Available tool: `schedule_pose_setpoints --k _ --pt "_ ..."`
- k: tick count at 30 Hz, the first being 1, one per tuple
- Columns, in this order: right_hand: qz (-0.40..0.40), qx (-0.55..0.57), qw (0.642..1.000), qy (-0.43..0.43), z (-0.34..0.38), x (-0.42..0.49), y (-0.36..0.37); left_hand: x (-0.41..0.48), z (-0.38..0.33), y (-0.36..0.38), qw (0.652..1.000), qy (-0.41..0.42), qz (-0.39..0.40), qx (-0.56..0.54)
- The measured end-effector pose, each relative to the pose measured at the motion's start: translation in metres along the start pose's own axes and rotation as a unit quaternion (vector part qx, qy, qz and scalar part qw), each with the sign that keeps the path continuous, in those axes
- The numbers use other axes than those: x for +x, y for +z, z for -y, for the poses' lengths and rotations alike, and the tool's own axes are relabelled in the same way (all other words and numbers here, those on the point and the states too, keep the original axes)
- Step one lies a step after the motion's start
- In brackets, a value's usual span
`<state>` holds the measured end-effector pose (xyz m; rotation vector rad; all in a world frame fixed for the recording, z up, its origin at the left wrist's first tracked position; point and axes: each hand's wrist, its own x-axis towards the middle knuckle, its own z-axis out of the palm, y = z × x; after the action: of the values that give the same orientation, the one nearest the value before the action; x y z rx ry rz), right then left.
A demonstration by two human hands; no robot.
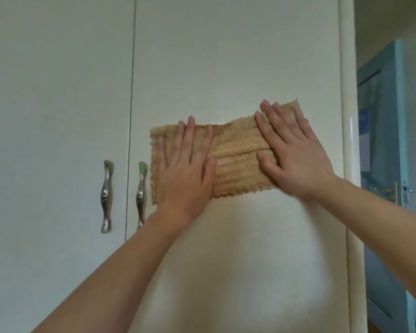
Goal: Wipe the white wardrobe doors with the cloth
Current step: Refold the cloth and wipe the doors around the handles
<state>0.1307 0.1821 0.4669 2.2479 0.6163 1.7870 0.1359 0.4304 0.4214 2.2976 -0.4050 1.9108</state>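
Fluffy ribbed terry cloth (238, 150) lies against smooth, faintly glossy white doors (238, 56) with polished metal handles (106, 195).

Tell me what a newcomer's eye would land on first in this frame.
A tan cloth lies flat against the right wardrobe door, mid-frame, with the left hand and right hand pressing it, fingers straight. Left of it, two silver handles flank the door seam; a blue door stands far right.

At the far right is a light blue door (389, 140) with a gold handle (387, 190). The wall (394, 18) above it is pale and dim.
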Motion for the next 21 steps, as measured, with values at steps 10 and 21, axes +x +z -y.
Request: schedule_pose_setpoints --k 10,21 --pt "-0.034 0.020 0.990 0.136 -0.008 -0.075 0.010 0.005 -0.033 0.014 0.987 0.158 0.026 0.026" --pt "-0.020 0.033 0.987 0.153 0.074 -0.235 0.047 -0.183 -0.051 0.035 0.974 0.207 0.086 0.007"
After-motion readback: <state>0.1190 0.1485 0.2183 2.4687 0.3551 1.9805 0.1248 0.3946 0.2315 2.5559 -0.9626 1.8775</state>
